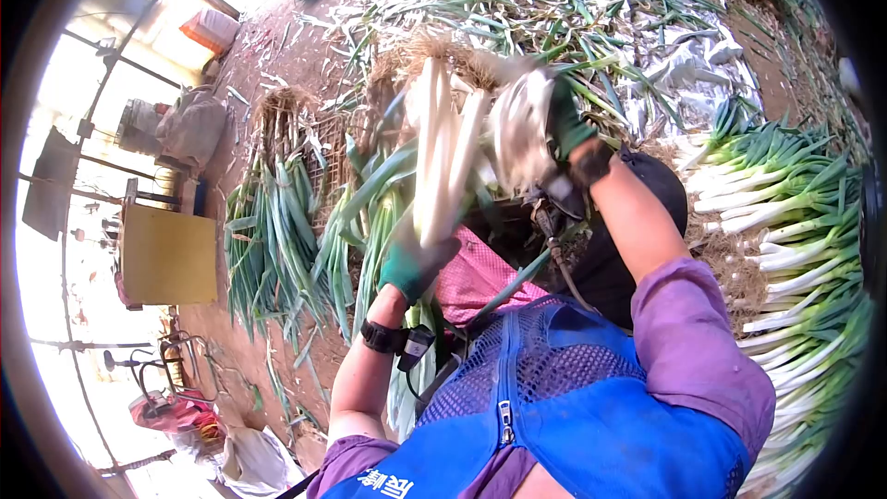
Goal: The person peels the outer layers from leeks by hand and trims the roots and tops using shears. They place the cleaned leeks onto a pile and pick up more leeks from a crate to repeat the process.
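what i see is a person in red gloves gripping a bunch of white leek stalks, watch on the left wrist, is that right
Not quite: the gloves are green, not red. The head view shows the green-gloved left hand gripping the bunch of white leek stalks, the right hand also in green, and the watch on the left wrist.

A bundle of leeks (443, 148) stands at the frame's centre, the left hand (416, 263) below it and the right hand (536, 129) just right of its top. On the ground (277, 46), a loose sheaf (273, 231) lies left of centre, a stacked pile (785, 222) lies at the right edge, and scattered leaves (554, 9) lie across the top.
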A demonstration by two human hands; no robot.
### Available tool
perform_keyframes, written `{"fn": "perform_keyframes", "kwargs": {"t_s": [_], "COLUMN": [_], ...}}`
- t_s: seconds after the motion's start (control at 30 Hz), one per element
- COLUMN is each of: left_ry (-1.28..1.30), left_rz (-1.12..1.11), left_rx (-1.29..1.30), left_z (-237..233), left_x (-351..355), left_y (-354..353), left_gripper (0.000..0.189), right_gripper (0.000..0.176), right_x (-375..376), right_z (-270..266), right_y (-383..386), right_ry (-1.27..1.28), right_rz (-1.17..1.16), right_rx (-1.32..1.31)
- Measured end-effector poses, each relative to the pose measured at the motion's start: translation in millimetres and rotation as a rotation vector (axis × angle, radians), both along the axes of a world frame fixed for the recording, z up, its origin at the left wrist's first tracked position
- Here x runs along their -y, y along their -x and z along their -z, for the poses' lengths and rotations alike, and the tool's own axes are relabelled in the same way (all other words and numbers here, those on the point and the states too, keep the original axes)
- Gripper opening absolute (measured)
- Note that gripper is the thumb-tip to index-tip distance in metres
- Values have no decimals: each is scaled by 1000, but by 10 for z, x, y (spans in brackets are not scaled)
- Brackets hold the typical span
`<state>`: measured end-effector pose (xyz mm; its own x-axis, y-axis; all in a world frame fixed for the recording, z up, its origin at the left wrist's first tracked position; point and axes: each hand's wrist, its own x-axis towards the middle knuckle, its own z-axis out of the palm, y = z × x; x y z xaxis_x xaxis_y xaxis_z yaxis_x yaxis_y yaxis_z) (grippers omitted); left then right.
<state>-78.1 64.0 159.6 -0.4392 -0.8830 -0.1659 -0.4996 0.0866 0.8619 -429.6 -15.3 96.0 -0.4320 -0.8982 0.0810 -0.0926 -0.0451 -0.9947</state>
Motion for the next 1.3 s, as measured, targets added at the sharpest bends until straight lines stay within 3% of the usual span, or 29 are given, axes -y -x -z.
{"fn": "perform_keyframes", "kwargs": {"t_s": [0.03,0.1,0.17,0.2,0.23,0.3,0.37,0.4,0.53,0.73,0.83,0.93,0.97,1.0,1.07,1.1,1.2,1.27,1.3], "left_ry": [5,19,69,48,32,51,146,156,192,235,182,72,19,-175,-517,-577,-802,-902,-930], "left_rz": [-19,-58,-83,-97,-110,-93,-93,-84,-81,-59,-34,-13,60,98,140,222,222,301,365], "left_rx": [21,61,208,297,385,459,433,487,498,503,406,311,132,28,-140,-159,-379,-507,-574], "left_z": [32,180,342,284,256,268,235,237,282,378,297,151,175,169,99,-23,-5,-73,-138], "left_x": [-26,-59,-93,-110,-109,-159,-258,-266,-294,-291,-267,-256,-218,-154,-63,9,164,214,227], "left_y": [-19,-93,-112,-35,37,121,218,237,200,170,129,-19,-160,-289,-477,-523,-618,-564,-510], "left_gripper": [62,68,74,74,74,71,69,69,69,66,68,71,67,64,56,54,66,70,71], "right_gripper": [34,34,36,38,39,37,34,30,31,22,18,16,17,22,33,39,40,37,37], "right_x": [33,-85,-240,-195,-193,-153,-305,-356,-329,-415,-176,-115,-103,-115,-197,-279,-646,-764,-504], "right_z": [-106,-469,-783,-588,-579,-562,-956,-849,-723,-659,-538,-599,-605,-590,-441,-382,-347,-410,164], "right_y": [118,321,180,206,-37,-223,-591,-670,-646,-584,-335,429,807,1128,1549,1593,1153,783,881], "right_ry": [33,145,128,107,160,-93,-556,-375,-404,-334,-503,-398,-390,-472,-770,-721,-81,136,135], "right_rz": [45,-8,-298,-483,-287,-275,-330,-223,-362,-263,-59,277,338,352,-65,-246,-241,-161,-364], "right_rx": [15,321,881,867,251,-1065,-1120,-1223,-1301,-1214,-1364,-1024,-850,-856,-1419,-1610,-1209,-953,-126]}}
